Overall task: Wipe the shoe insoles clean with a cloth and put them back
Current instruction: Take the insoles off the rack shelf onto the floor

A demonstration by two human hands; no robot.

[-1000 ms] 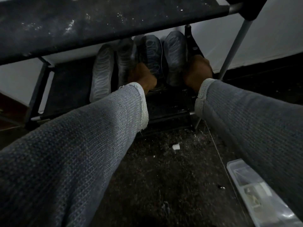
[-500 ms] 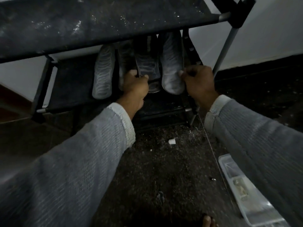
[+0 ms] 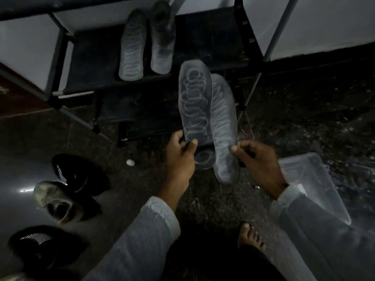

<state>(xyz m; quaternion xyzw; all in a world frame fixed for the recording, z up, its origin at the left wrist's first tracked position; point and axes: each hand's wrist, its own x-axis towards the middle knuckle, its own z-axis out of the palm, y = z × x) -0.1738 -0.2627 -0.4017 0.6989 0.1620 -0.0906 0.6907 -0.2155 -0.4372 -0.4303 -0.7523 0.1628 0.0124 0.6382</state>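
My left hand (image 3: 180, 155) pinches the heel end of a grey insole (image 3: 195, 100) with a pale looped pattern, holding it up in front of the rack. My right hand (image 3: 257, 159) pinches the edge of a second grey insole (image 3: 224, 126), which partly sits behind the first. Two more insoles lie on the rack's lower shelf: a patterned insole (image 3: 133, 45) on the left and a duller insole (image 3: 163, 37) beside it. No cloth is visible.
The black shoe rack (image 3: 60, 57) stands ahead against a white wall. Dark shoes (image 3: 79, 175) and a worn pale shoe (image 3: 56, 201) lie on the floor at left. A clear plastic lid (image 3: 312, 183) lies at right. My bare foot (image 3: 250, 236) is below.
Both hands have pulled back out of the rack, each bringing an insole off the lower shelf. The view has tilted down, showing the shoes on the floor.
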